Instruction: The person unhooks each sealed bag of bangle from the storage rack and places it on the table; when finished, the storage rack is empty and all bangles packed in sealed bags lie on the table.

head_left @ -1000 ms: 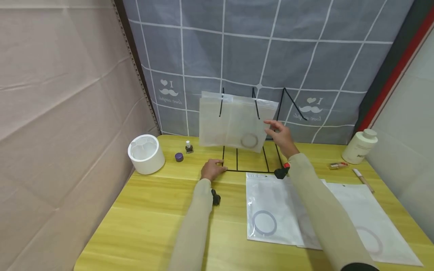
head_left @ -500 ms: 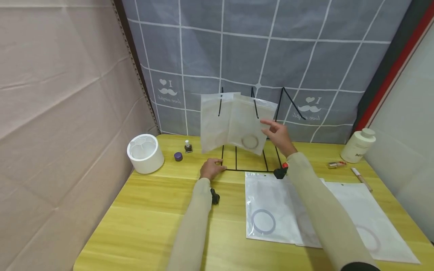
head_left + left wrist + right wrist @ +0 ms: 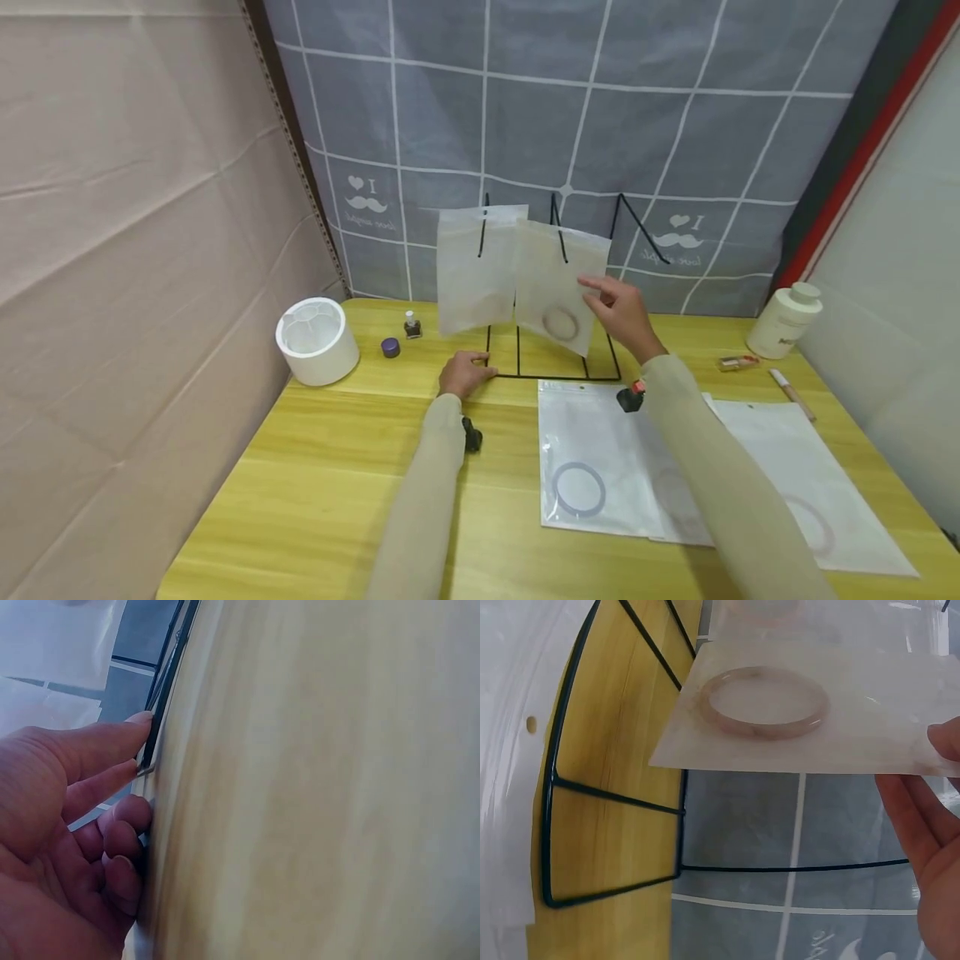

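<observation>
A black wire display rack stands on the wooden table by the back curtain, with three hooks jutting forward. My left hand holds the front left corner of its base, thumb and finger at the wire in the left wrist view. On the left hook hangs a translucent white zip bag. A second zip bag hangs from the middle hook, a beige bangle inside near its bottom. My right hand pinches this bag's right edge, thumb on one face and fingers on the other. The right hook is bare.
More zip bags with rings inside lie at the front right, partly under my right sleeve. Left of the rack are a white round holder, a purple cap and a small bottle. A white bottle stands far right.
The two hanging bags, overlapping before, now hang apart. The middle bag's lower end has swung down and toward me with my right hand at its edge. My left hand stays on the rack.
</observation>
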The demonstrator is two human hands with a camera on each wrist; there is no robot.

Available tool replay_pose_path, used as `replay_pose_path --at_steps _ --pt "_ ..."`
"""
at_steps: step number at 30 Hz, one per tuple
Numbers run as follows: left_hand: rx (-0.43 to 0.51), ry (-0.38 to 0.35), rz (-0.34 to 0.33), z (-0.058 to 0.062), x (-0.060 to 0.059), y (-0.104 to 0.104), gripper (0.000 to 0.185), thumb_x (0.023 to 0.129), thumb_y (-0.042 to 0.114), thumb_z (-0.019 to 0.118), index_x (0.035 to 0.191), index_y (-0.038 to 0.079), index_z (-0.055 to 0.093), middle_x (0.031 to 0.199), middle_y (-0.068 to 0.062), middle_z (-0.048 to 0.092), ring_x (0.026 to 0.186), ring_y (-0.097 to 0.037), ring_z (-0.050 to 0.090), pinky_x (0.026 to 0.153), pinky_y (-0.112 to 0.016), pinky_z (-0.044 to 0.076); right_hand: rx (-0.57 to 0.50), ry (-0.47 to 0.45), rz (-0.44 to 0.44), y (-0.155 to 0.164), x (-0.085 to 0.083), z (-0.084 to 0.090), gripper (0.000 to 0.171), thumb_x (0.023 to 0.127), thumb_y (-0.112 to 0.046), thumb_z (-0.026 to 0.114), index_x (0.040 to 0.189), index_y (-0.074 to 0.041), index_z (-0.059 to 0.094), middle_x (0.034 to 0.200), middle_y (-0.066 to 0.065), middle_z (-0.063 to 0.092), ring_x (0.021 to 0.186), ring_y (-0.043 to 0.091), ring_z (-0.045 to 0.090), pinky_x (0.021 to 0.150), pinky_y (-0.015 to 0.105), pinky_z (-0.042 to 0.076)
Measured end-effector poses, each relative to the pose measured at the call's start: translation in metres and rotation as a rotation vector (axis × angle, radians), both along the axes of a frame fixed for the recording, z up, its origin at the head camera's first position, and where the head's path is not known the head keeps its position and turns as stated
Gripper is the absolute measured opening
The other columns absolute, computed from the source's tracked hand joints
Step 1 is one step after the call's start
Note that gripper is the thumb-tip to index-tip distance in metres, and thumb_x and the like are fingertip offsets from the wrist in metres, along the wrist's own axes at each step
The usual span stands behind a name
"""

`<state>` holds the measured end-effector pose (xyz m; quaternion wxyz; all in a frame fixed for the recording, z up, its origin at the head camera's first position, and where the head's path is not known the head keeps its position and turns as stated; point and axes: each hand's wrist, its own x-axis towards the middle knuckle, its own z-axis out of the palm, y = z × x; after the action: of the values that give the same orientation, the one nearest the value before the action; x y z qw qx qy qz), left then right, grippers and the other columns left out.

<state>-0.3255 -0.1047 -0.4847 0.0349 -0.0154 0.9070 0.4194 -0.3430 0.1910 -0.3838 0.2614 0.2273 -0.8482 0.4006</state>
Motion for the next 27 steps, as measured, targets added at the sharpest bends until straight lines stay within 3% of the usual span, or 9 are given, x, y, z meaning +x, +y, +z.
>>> replay_pose_path --at_steps 7,12,15,18,23,25,27 --pt "-0.002 -0.001 -0.002 0.002 0.001 0.002 0.041 0.091 0.031 0.076 0.131 0.019 0.071 0.14 -0.01 0.062 0.124 -0.037 0.06 0.098 -0.053 0.05 0.124 0.158 -0.013 0.007 0.02 0.006 0.027 0.092 -0.001 0.071 0.118 -0.005 0.076 0.109 0.014 0.075 0.072 0.023 0.07 0.064 0.037 0.057" --pt "0.004 -0.019 0.002 0.002 0.0 0.003 0.043 0.092 0.032 0.075 0.132 0.02 0.07 0.141 -0.01 0.061 0.125 -0.036 0.059 0.1 -0.053 0.049 0.166 0.242 -0.003 0.013 0.04 0.012 0.025 0.089 0.005 0.071 0.113 -0.003 0.077 0.107 0.014 0.076 0.073 0.025 0.072 0.062 0.039 0.059" --pt "0.004 -0.031 0.003 0.002 -0.001 0.003 0.043 0.092 0.032 0.076 0.133 0.019 0.069 0.143 -0.009 0.06 0.127 -0.036 0.058 0.102 -0.053 0.048 0.193 0.263 0.001 0.017 0.051 0.016 0.025 0.088 0.007 0.072 0.11 -0.002 0.078 0.105 0.014 0.076 0.074 0.024 0.072 0.062 0.038 0.059" --pt "0.009 -0.029 0.009 0.001 -0.001 0.001 0.043 0.092 0.03 0.076 0.132 0.019 0.07 0.144 -0.01 0.059 0.129 -0.037 0.056 0.103 -0.054 0.046 0.205 0.275 0.022 0.019 0.064 0.022 0.025 0.087 0.007 0.073 0.11 -0.003 0.078 0.104 0.012 0.076 0.074 0.021 0.071 0.064 0.027 0.057" --pt "-0.021 -0.016 -0.019 0.002 -0.003 0.0 0.041 0.092 0.027 0.075 0.132 0.017 0.069 0.142 -0.009 0.06 0.127 -0.035 0.058 0.104 -0.053 0.046 0.068 0.248 0.12 0.026 0.091 0.029 0.029 0.082 0.013 0.074 0.107 -0.002 0.079 0.102 0.01 0.076 0.075 0.011 0.069 0.068 0.008 0.05" --pt "-0.048 -0.008 -0.048 0.003 -0.004 -0.001 0.042 0.093 0.026 0.075 0.132 0.015 0.069 0.141 -0.01 0.061 0.126 -0.036 0.059 0.104 -0.053 0.047 -0.04 0.169 0.189 0.029 0.102 0.027 0.03 0.082 0.016 0.073 0.107 0.001 0.078 0.102 0.008 0.077 0.075 0.006 0.067 0.066 0.008 0.05" --pt "-0.084 -0.003 -0.077 0.005 -0.006 -0.001 0.042 0.093 0.026 0.075 0.133 0.014 0.069 0.14 -0.01 0.062 0.126 -0.036 0.059 0.103 -0.052 0.048 -0.151 0.03 0.268 0.029 0.112 0.023 0.029 0.084 0.015 0.072 0.11 0.005 0.076 0.104 0.004 0.077 0.076 0.004 0.067 0.066 0.012 0.052"
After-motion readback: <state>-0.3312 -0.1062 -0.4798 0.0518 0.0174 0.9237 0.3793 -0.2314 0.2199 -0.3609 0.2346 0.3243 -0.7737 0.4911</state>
